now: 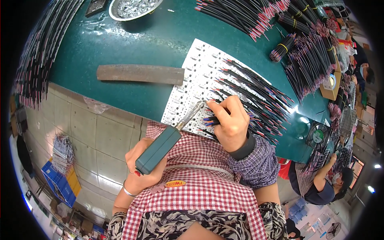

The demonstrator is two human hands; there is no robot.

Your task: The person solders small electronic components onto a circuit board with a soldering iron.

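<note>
My left hand (140, 164) is wrapped round the green handle of a soldering iron (159, 150). The iron's metal tip points up and right, reaching the white circuit board sheet (176, 105) beside my right fingertips. My right hand (232, 122) is closed over the sheet, thumb and forefinger pinched near the iron's tip. Several black wires (209, 121) with coloured ends stick out from under its curled fingers. Rows of black wires (256, 90) lie across the sheet's right part, their far ends showing red and blue. The exact joint at the tip is too small to make out.
A flat brown bar (140, 75) rests against the sheet's left edge. A white bowl (116, 16) of silvery scraps stands at the back. Wire bundles (310, 66) crowd the right, more wires (44, 56) the left. Another person (320, 184) sits at the right.
</note>
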